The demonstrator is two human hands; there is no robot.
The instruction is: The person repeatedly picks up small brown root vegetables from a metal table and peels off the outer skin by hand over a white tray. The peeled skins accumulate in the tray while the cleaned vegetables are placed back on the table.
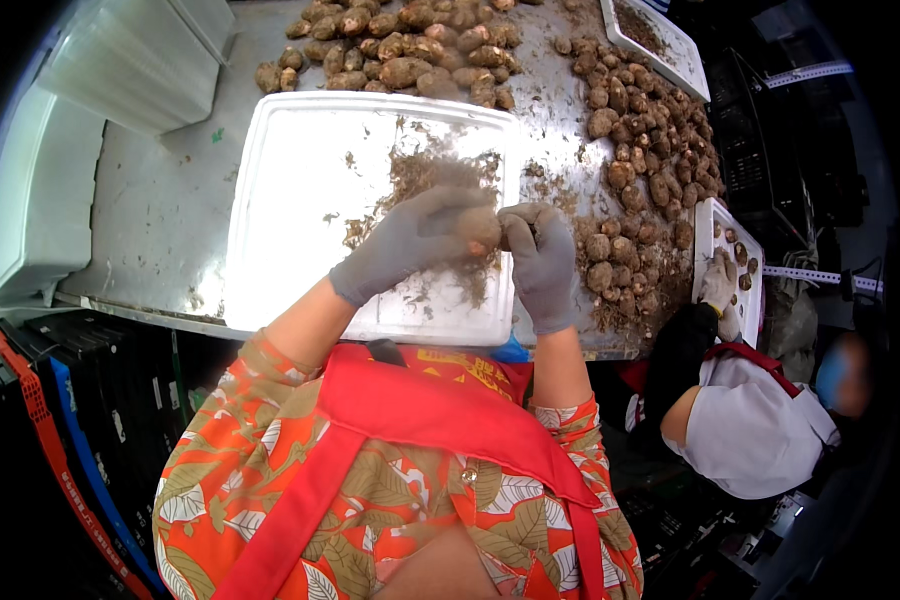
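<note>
My left hand (409, 244), in a grey glove, grips a brown taro corm (478, 227) with a pinkish cut patch, blurred by motion. At the right end of the corm, my right hand (544, 262), gloved too, has its fingers curled in. A small dark bit shows at those fingertips; I cannot tell what it is or whether the fingers pinch it. Both hands are over the right side of a white foam tray (300, 217), its rim nearest the right wrist. Brown root fibres and peel scraps (427, 169) lie in the tray under and beyond my hands.
Behind the tray, taro corms (405, 71) are heaped on the metal table (157, 195). Smaller corms (637, 142) spread along the right. A co-worker's gloved hand (718, 281) reaches into another foam tray (755, 300). Stacked translucent containers (139, 67) stand far left; black crates (105, 390) sit below.
</note>
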